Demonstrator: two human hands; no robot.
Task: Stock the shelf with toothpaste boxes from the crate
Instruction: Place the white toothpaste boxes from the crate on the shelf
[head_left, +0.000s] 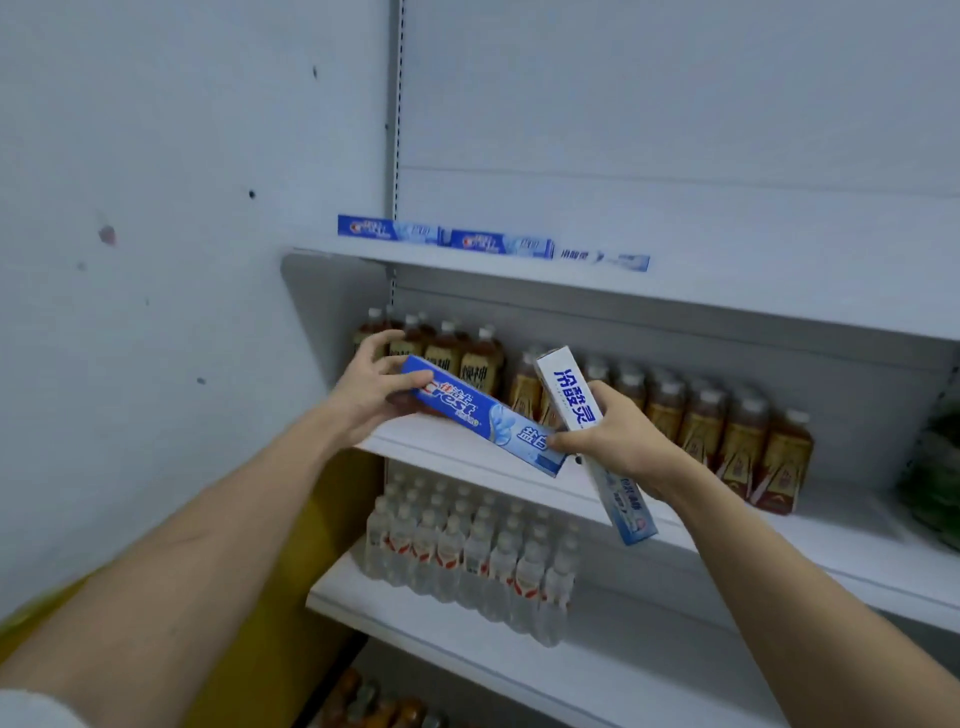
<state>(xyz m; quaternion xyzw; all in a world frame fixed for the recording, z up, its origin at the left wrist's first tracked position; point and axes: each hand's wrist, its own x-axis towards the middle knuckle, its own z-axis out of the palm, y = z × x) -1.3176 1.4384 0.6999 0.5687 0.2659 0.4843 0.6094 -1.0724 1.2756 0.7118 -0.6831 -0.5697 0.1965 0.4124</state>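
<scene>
Head view: blue Crest toothpaste box (483, 415) held in mid-air before the shelving, tilted down to the right, its upper-left end pinched in the left hand (371, 395), thumb on the printed face, other fingers spread behind. Lower-right end touched by the thumb of the right hand (610, 441). Right hand also wrapped round a white toothpaste box (587, 441) at its middle, held steeply, top end up and to the left, bottom end sticking out below the palm toward the lower right. Both boxes almost meeting near the right thumb.

Higher up, on the top shelf (727, 291), three boxes lying end to end along the back: two blue boxes (447, 236) at the left, one pale box (605, 258) to their right.

Behind the hands, on the middle shelf (467, 452), rows of brown tea bottles (727, 421) with white caps. On the shelf below, shrink-wrapped clear water bottles (467, 561). Bottom edge, more bottles, blurred. Far right, something green, too blurred to tell. Left, a grey wall (130, 260) with dark spots; yellow surface (291, 561) low beside the shelving.
</scene>
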